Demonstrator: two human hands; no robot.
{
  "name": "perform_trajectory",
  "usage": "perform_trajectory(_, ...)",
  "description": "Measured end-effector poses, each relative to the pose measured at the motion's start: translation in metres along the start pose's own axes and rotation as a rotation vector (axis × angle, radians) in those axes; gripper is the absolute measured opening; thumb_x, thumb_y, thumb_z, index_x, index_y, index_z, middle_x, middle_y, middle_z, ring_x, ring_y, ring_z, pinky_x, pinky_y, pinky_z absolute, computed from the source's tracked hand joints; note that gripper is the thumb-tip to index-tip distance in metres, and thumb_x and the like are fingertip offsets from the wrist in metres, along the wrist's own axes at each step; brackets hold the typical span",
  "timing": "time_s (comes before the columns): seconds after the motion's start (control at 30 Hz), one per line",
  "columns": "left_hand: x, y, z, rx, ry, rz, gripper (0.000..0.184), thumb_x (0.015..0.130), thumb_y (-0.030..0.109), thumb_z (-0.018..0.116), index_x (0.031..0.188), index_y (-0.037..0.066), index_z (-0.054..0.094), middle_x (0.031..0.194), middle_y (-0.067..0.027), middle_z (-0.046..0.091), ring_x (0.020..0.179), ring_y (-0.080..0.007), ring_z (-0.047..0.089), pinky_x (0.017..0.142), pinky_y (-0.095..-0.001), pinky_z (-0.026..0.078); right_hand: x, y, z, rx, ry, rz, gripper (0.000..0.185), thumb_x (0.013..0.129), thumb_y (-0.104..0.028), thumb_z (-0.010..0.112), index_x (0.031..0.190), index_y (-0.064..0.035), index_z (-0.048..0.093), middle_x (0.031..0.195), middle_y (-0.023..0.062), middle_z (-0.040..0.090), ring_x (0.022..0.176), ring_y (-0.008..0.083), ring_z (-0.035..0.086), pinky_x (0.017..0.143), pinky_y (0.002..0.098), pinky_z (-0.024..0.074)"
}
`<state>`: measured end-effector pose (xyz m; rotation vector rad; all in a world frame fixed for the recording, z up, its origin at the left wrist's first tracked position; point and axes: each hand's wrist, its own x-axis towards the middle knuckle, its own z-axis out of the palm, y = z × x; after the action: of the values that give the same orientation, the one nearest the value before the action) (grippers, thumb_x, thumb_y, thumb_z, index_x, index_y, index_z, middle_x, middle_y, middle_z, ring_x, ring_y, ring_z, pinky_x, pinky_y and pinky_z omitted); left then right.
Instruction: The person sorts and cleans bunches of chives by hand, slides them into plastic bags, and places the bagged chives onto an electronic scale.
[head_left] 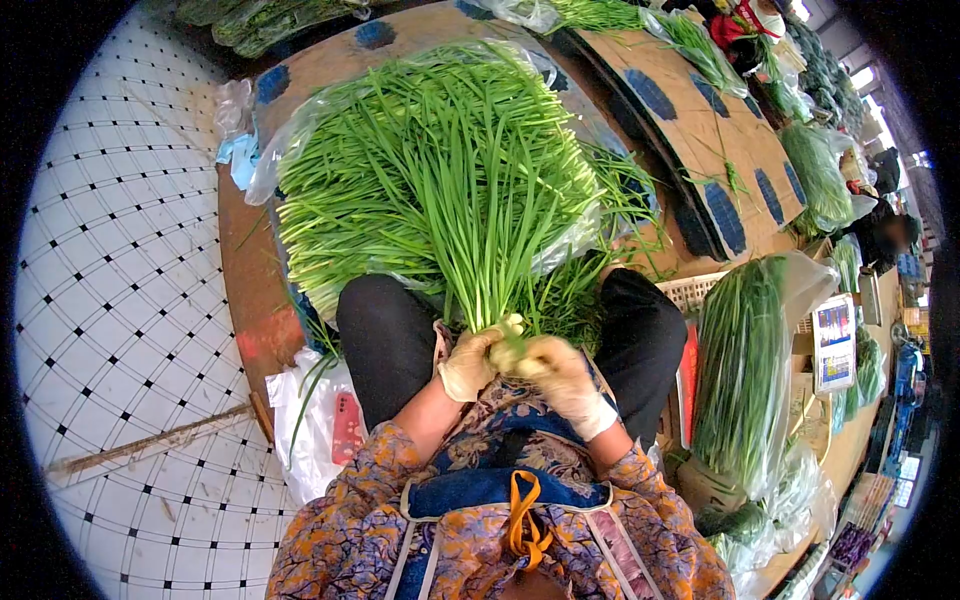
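Holding a bunch of green stalks by its pale ends, low between dark-trousered knees.
Fanned forward over a heap of greens on a brown surface, hiding part of it; hemmed in by both knees, with bagged greens to the right and a white plastic bag near the left knee. Clasped around the stalk bases with the gloved fingers of the left hand, palm inward; bent in from the right with the right hand, too blurred to tell how firmly closed.
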<state>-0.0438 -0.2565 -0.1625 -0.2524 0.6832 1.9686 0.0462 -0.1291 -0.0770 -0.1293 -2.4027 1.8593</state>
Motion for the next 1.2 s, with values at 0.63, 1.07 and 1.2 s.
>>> perform_trajectory(0.63,-0.014,0.018,0.029,-0.490,-0.189,0.013,0.054,0.088,0.054,0.034,0.128,0.018,0.041,0.120,-0.0061,0.051,0.107,-0.0270,0.051,0.088,-0.0467,0.043,0.076,0.023,0.005,-0.668,0.080,-0.091,0.039,0.076,-0.006,0.060,0.114,-0.0082,0.054,0.115,0.0186,0.052,0.110,0.0327,0.047,0.095,0.0370,0.0362)
perform_trajectory(1.07,-0.010,0.023,0.022,-0.388,-0.324,-0.067,0.082,0.082,0.066,0.028,0.134,0.002,0.031,0.128,-0.0276,0.040,0.106,-0.0379,0.052,0.083,-0.0434,0.048,0.077,0.086,-0.042,-0.585,0.213,0.340,0.042,0.075,-0.010,0.059,0.115,-0.0046,0.050,0.096,0.0205,0.060,0.091,0.0356,0.057,0.080,0.0398,0.0451)
perform_trajectory(1.2,-0.018,0.028,0.033,-0.336,-0.219,-0.085,0.068,0.088,0.053,0.036,0.130,0.000,0.035,0.125,-0.0254,0.044,0.086,-0.0235,0.060,0.070,-0.0305,0.052,0.055,0.096,-0.047,-0.806,0.341,0.350,0.030,0.079,-0.008,0.057,0.109,-0.0025,0.054,0.090,0.0146,0.061,0.082,0.0281,0.059,0.076,0.0325,0.0459)
